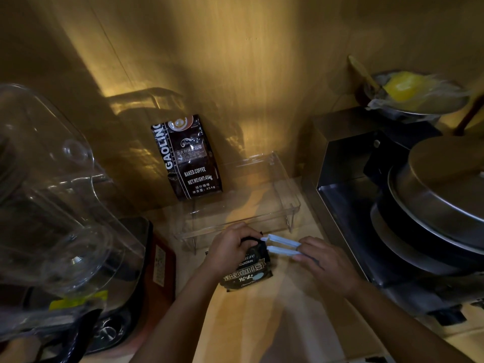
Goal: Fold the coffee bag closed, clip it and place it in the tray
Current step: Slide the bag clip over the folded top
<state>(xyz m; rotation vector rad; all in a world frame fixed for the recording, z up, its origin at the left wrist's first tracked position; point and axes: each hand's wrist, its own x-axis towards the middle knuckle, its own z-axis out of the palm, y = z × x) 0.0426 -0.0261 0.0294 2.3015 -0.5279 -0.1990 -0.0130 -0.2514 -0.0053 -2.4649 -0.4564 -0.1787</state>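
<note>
A small black coffee bag (248, 271) with white lettering lies on the wooden counter, its top folded over. My left hand (227, 247) grips that folded top. My right hand (324, 260) holds a pale blue clip (281, 246), whose two long arms are spread apart, their tips at the fold's right end. A clear plastic tray (285, 205) stands on short legs just behind the bag. A larger black coffee bag (187, 155) leans upright against the wall at the tray's left end.
A big clear blender jar (52, 205) on a dark base fills the left side. On the right stand a steel box (348, 163), a lidded metal pot (442, 189), and a bowl with a yellow item (408, 93). Bare counter lies in front of me.
</note>
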